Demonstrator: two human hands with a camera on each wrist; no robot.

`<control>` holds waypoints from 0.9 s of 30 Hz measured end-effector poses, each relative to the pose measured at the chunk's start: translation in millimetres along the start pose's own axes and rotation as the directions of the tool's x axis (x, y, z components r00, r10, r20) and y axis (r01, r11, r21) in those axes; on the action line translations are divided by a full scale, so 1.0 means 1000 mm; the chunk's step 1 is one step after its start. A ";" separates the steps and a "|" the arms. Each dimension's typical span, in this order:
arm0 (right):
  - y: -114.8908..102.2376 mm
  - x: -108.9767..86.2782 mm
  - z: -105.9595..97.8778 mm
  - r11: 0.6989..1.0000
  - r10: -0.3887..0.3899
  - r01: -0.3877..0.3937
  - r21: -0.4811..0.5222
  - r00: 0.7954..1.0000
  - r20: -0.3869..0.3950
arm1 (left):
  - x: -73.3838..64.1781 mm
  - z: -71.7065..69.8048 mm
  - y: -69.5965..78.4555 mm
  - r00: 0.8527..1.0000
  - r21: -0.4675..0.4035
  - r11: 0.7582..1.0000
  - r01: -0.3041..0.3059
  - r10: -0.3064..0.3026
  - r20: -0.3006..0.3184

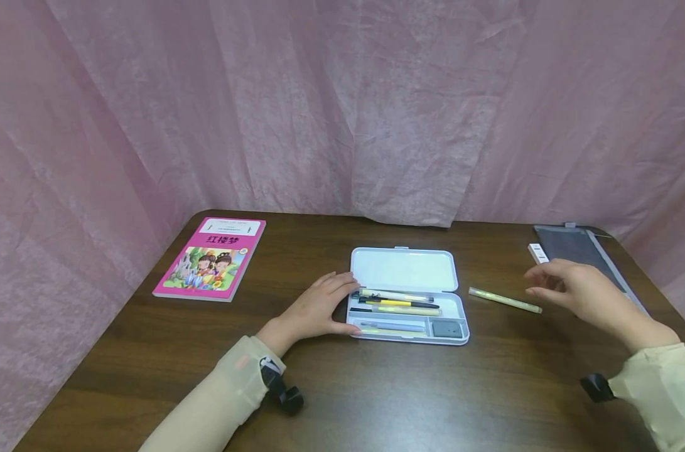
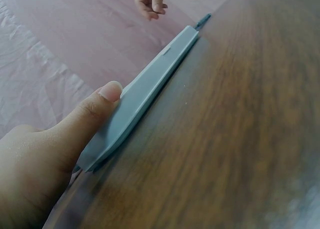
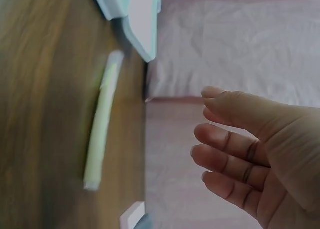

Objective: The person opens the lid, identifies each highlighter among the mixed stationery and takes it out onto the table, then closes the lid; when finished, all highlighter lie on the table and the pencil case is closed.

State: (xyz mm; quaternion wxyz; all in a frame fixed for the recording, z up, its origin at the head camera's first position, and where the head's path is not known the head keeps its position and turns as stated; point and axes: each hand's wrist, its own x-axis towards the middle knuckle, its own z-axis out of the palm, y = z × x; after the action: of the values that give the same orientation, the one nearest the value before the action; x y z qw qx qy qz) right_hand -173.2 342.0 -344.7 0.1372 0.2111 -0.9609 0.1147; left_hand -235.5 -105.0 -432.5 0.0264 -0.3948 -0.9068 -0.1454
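An open white pencil case (image 1: 404, 270) lies mid-table with its lid folded back. Several pens (image 1: 401, 302) fill its long compartment, a slim pen (image 1: 395, 326) lies in the front one, and a grey block (image 1: 446, 328) sits at front right. My left hand (image 1: 322, 307) holds the case's left end, thumb on the front wall and fingers at the hinge side; the left wrist view shows the thumb (image 2: 95, 106) pressed there. A pale yellow-green pen (image 1: 505, 301) lies right of the case. My right hand (image 1: 585, 295) hovers beside it, fingers loosely bent, with nothing in them.
A pink book (image 1: 212, 260) with a cartoon cover lies at the left. At the back right are a dark grey pouch (image 1: 574, 245) and a small white block (image 1: 537, 253), partly behind the right hand. A pink curtain (image 1: 342, 113) hangs behind the brown table (image 1: 410, 395).
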 end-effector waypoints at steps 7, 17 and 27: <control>-0.021 0.011 -0.009 1.000 -0.016 0.015 0.022 1.000 0.015 | 0.000 0.000 -0.001 1.000 0.000 1.000 0.001 -0.001 0.001; -0.053 0.026 -0.006 0.996 -0.011 0.002 0.088 0.995 0.098 | -0.001 -0.002 0.000 1.000 -0.006 1.000 0.007 -0.007 0.006; -0.074 0.037 0.015 0.984 -0.029 0.000 0.180 0.987 0.161 | 0.000 -0.003 0.003 1.000 0.010 1.000 -0.003 0.003 0.002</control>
State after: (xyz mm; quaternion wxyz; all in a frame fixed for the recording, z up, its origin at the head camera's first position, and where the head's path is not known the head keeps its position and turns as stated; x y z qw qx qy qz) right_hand -176.0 258.5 -335.5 0.0397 0.2384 -0.9531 0.1820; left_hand -233.9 -104.0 -429.4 0.0277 -0.3963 -0.9069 -0.1405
